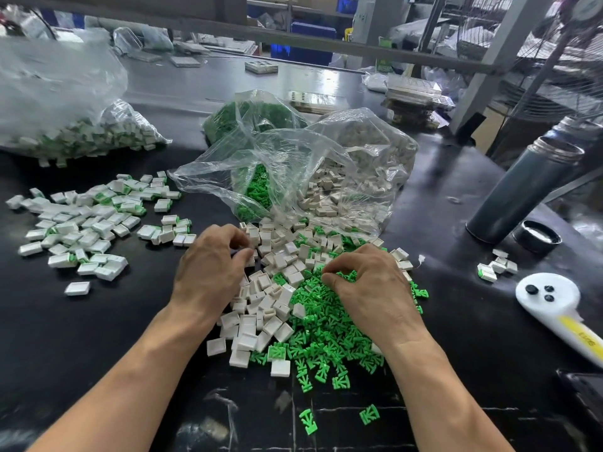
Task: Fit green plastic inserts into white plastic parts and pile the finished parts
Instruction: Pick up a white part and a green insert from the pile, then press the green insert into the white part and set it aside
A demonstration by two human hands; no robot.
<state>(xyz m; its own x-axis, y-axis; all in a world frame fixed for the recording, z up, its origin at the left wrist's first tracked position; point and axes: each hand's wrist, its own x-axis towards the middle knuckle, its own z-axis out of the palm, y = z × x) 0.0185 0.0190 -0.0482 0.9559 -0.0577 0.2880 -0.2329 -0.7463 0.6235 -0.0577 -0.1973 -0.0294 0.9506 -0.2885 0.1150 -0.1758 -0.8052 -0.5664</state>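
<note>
1. Head view: the left hand (208, 269) curls its fingers over the loose heap of small white square plastic parts (270, 288) on the dark surface (98, 353); whether it holds one I cannot tell.
2. The right hand (365, 285) curls its fingers into the bright green plastic inserts (326, 337), seemingly pinching one.
3. Finished white-and-green parts (85, 230) lie piled far left, nearer the left hand.

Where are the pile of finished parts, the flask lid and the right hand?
pile of finished parts (81, 223), head view, on the middle of the pile.
flask lid (536, 237), head view, on its inside.
right hand (368, 288), head view, on its back.
</note>
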